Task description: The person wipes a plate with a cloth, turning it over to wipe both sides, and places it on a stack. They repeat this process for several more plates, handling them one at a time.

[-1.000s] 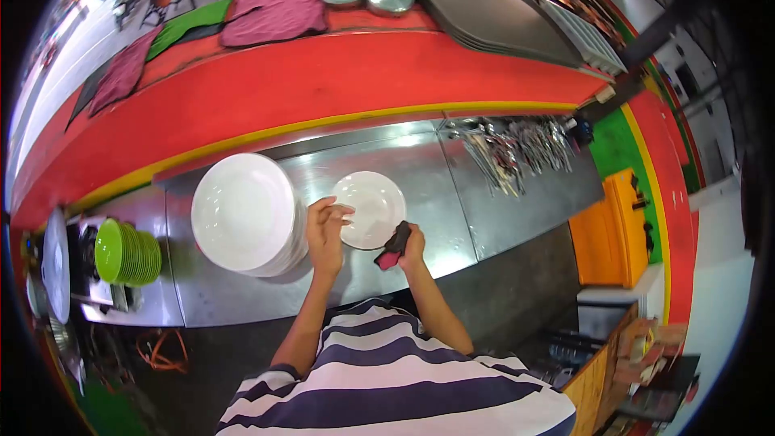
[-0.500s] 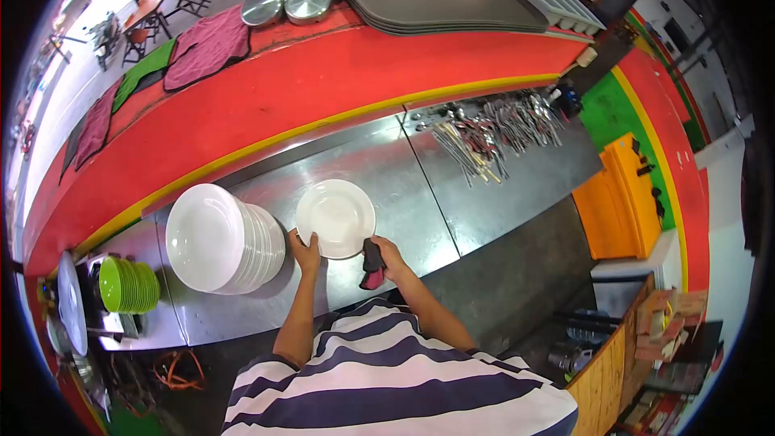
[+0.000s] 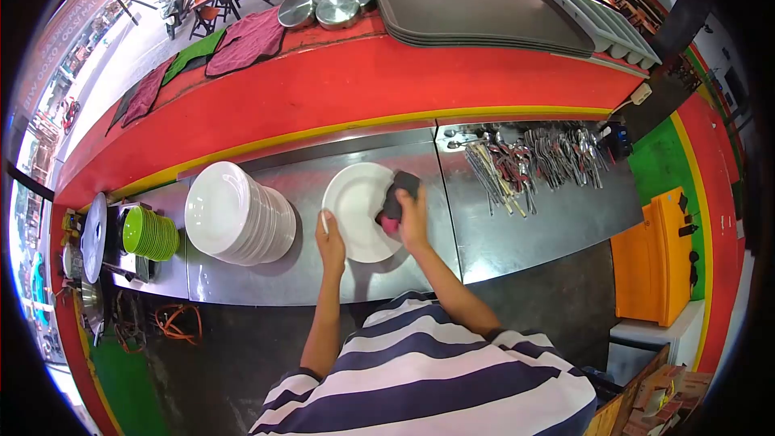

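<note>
A round white plate (image 3: 355, 210) is held over the steel counter, gripped at its left rim by my left hand (image 3: 329, 244). My right hand (image 3: 413, 222) is closed around a dark grey and pink cloth (image 3: 399, 199), which lies against the plate's right side and covers part of it. To the left rises a tall, leaning stack of white plates (image 3: 242, 214). Farther left stands a smaller stack of green plates (image 3: 151, 233).
Loose cutlery (image 3: 533, 163) is spread on the steel counter (image 3: 541, 234) at the right. On the red ledge above are folded cloths (image 3: 246, 42), metal tins (image 3: 337, 10), dark trays (image 3: 476, 8) and a grey divided holder (image 3: 601, 26). An orange cabinet (image 3: 650, 258) stands at right.
My right hand has brought the cloth up from the plate's lower edge onto its right side. The plate now sits higher off the counter. The camera's view has shifted.
</note>
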`<state>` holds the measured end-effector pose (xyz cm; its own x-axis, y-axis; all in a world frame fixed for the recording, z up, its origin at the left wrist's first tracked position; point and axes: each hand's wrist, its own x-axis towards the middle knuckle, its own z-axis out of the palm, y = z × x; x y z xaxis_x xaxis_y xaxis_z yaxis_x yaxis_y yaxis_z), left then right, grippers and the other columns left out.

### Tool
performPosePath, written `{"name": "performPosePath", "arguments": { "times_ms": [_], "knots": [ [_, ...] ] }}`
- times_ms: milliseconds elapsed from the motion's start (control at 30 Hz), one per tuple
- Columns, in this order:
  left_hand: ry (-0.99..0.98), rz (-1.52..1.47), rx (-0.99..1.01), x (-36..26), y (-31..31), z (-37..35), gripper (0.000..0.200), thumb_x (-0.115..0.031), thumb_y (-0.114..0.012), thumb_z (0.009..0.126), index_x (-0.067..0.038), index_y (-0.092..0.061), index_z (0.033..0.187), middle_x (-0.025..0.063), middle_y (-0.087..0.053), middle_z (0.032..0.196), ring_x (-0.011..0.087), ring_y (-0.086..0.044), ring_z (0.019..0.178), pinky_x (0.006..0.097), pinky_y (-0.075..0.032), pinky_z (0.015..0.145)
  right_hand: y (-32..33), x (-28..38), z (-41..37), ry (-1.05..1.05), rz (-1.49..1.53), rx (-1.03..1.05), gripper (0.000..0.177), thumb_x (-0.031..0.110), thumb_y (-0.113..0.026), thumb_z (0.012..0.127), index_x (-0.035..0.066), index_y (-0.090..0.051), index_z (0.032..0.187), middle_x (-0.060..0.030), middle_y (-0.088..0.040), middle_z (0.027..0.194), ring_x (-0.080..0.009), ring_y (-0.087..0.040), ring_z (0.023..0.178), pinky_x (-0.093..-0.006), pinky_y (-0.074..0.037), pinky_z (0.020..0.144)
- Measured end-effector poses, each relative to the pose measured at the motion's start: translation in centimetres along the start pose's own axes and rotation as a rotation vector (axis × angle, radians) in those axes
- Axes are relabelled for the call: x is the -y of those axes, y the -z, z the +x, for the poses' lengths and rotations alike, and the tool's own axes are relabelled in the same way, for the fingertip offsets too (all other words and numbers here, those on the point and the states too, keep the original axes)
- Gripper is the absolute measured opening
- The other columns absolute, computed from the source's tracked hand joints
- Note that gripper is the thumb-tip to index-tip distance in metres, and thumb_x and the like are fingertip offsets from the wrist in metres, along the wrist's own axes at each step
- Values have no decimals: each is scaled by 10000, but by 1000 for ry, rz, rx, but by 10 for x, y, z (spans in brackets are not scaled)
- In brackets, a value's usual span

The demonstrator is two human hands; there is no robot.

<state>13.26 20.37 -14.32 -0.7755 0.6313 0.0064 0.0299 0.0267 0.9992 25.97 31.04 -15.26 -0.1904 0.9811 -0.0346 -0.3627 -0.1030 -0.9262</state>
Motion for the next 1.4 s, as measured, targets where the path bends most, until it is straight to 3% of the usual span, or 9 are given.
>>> {"name": "performPosePath", "arguments": {
  "times_ms": [100, 200, 433, 667, 800, 967, 1067, 1167, 1400],
  "knots": [
    [-114, 114, 84, -9, -29, -14, 386, -331, -419, 1080, 13, -584, 1020, 55, -564, 839, 129, -489, 820, 320, -444, 748, -32, 16, -16, 291, -339, 368, 627, 225, -553, 971, 8, -327, 1514, -203, -355, 1552, -314, -276, 1475, -369, -218, 1187],
    [-109, -73, -36, -37, -49, -29, 398, -330, -425, 1080, 22, -602, 1021, 59, -602, 853, 122, -510, 812, 295, -445, 730, -32, 36, -17, 582, -668, 521, 615, 132, -528, 956, 23, -317, 1524, -215, -272, 1594, -428, -188, 1491, -514, -142, 1203],
    [-260, 23, -186, -78, -50, -40, 475, -392, -426, 1077, 34, -611, 976, 29, -591, 798, 94, -492, 747, 282, -434, 664, 1, 46, 14, 608, -1046, 355, 637, 156, -549, 954, 17, -307, 1526, -199, -259, 1603, -442, -167, 1489, -553, -143, 1192],
    [-309, 30, -219, -80, -61, -22, 466, -379, -456, 1070, 27, -594, 886, -11, -510, 711, 86, -438, 715, 271, -385, 621, 23, 46, -39, 536, -811, 584, 648, 211, -567, 955, -6, -321, 1515, -226, -291, 1580, -431, -208, 1480, -515, -194, 1195],
    [-251, -31, -134, -77, -75, -23, 455, -360, -464, 1068, 47, -635, 956, -11, -525, 727, 83, -446, 708, 278, -386, 612, 9, 65, -34, 588, -699, 687, 706, 106, -580, 891, -2, -294, 1528, -232, -258, 1591, -436, -170, 1491, -513, -166, 1207],
    [-211, 188, -72, -97, -78, -41, 453, -338, -464, 1068, 67, -665, 1093, 65, -646, 771, 99, -548, 737, 321, -460, 631, -1, 63, 21, 677, -786, 468, 776, -5, -585, 852, -14, -235, 1544, -242, -217, 1603, -443, -111, 1501, -530, -117, 1209],
    [-278, 176, -133, -93, -77, -45, 452, -342, -476, 1063, 66, -663, 1120, 98, -666, 777, 109, -568, 737, 323, -475, 646, 8, 51, 50, 723, -918, 285, 762, 57, -617, 876, 13, -255, 1546, -235, -227, 1603, -435, -160, 1494, -561, -149, 1191],
    [-280, 193, -173, -90, -67, -44, 465, -359, -480, 1059, 63, -663, 1128, 117, -682, 799, 115, -585, 756, 321, -486, 670, 19, 43, 34, 635, -984, 298, 741, 75, -604, 903, 32, -252, 1553, -240, -220, 1603, -427, -191, 1486, -530, -175, 1194],
    [-238, 222, -124, -101, -48, -32, 496, -392, -477, 1055, 64, -669, 1093, 102, -676, 781, 108, -573, 759, 316, -476, 670, 52, 28, 29, 403, -641, 402, 712, 82, -567, 938, 48, -229, 1564, -230, -215, 1606, -402, -236, 1476, -418, -242, 1188]
  ]
}}
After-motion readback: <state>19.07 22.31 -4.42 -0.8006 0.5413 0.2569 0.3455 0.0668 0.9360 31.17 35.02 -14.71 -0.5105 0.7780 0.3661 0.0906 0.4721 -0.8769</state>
